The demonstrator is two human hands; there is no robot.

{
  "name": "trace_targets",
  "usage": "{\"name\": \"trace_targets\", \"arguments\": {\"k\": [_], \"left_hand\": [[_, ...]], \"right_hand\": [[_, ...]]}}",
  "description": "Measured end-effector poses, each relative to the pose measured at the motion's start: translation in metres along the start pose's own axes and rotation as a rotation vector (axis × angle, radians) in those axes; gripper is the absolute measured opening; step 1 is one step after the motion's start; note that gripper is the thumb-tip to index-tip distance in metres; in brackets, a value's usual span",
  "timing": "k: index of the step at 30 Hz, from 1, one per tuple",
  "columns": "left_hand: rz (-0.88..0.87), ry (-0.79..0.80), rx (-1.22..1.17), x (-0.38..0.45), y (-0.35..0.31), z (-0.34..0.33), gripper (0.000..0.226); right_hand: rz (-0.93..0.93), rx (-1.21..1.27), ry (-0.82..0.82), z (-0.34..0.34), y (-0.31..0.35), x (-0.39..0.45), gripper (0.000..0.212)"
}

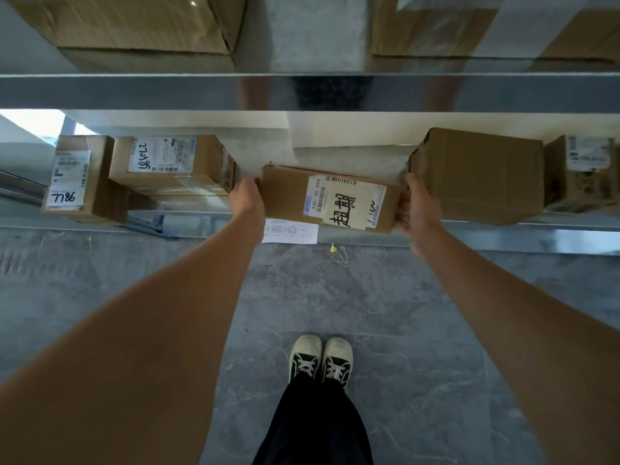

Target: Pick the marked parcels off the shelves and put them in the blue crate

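The brown cardboard parcel with handwritten label (330,198) was clamped at its ends by the left grip (246,196) at nine o'clock and the right grip (417,209) at three, at the metal shelf's edge (503,226), a gap on each side.

Both hands' fingers (401,209) hidden behind the parcel (292,196).

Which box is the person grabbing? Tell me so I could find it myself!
Look at the lower metal shelf, right in the middle. The parcel sits between a left hand and a right hand holding its two ends. Only this one has big black handwritten characters on a cream sticker.
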State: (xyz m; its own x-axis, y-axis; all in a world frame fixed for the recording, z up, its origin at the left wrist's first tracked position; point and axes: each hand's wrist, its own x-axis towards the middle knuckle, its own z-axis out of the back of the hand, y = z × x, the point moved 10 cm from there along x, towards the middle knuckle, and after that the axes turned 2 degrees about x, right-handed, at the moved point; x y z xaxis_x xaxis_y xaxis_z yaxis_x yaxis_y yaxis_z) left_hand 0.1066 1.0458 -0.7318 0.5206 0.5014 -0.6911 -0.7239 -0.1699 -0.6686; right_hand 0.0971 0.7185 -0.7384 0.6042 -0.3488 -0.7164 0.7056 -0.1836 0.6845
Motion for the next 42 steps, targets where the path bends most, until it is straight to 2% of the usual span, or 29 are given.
{"name": "trace_targets", "arguments": {"k": [3,7,9,11,13,16,18,20,24,26,27,30,32,36,42], "left_hand": [[0.025,0.035,-0.005,0.003,0.008,-0.003,0.015],[0.054,0.042,-0.047,0.0,0.008,-0.004,0.015],[0.082,0.098,-0.127,0.0,0.004,-0.009,0.013],[0.07,0.156,-0.196,0.001,-0.006,-0.014,0.023],[0.012,0.163,-0.201,-0.001,-0.019,-0.016,0.022],[-0.109,0.187,-0.127,-0.01,-0.04,-0.029,0.023],[-0.149,0.263,-0.084,-0.022,-0.05,-0.046,0.021],[-0.179,0.359,-0.036,-0.037,-0.059,-0.065,0.021],[-0.345,0.571,0.219,-0.067,-0.062,-0.095,0.05],[-0.498,0.601,0.439,-0.079,-0.054,-0.093,0.053],[-0.509,0.604,0.443,-0.08,-0.045,-0.087,0.052],[-0.299,0.589,0.202,-0.07,-0.006,-0.054,0.046],[-0.235,0.523,0.148,-0.064,0.016,-0.032,0.044],[-0.193,0.447,0.023,-0.059,0.04,-0.012,0.044],[-0.165,0.387,0.092,-0.061,0.04,-0.006,0.041]], "right_hand": [[-0.015,-0.012,0.009,-0.003,-0.003,-0.002,0.051],[-0.01,-0.061,0.033,-0.011,-0.002,-0.009,0.041],[-0.032,-0.107,0.092,-0.021,-0.006,-0.017,0.035],[-0.101,-0.191,0.169,-0.029,-0.02,-0.03,0.042],[-0.174,-0.243,0.24,-0.037,-0.04,-0.046,0.046],[-0.228,-0.24,0.31,-0.052,-0.062,-0.068,0.065],[-0.267,-0.196,0.363,-0.064,-0.073,-0.081,0.076],[-0.285,-0.127,0.4,-0.073,-0.081,-0.092,0.079],[-0.338,-0.026,0.435,-0.09,-0.094,-0.11,0.09],[-0.324,0.01,0.439,-0.099,-0.09,-0.116,0.087],[-0.279,0.043,0.423,-0.102,-0.084,-0.115,0.082],[-0.185,0.175,0.352,-0.101,-0.07,-0.108,0.072],[-0.172,0.204,0.346,-0.103,-0.066,-0.104,0.063],[-0.103,0.089,0.353,-0.112,-0.063,-0.101,0.049],[-0.064,0.145,0.295,-0.108,-0.069,-0.106,0.047]]}}
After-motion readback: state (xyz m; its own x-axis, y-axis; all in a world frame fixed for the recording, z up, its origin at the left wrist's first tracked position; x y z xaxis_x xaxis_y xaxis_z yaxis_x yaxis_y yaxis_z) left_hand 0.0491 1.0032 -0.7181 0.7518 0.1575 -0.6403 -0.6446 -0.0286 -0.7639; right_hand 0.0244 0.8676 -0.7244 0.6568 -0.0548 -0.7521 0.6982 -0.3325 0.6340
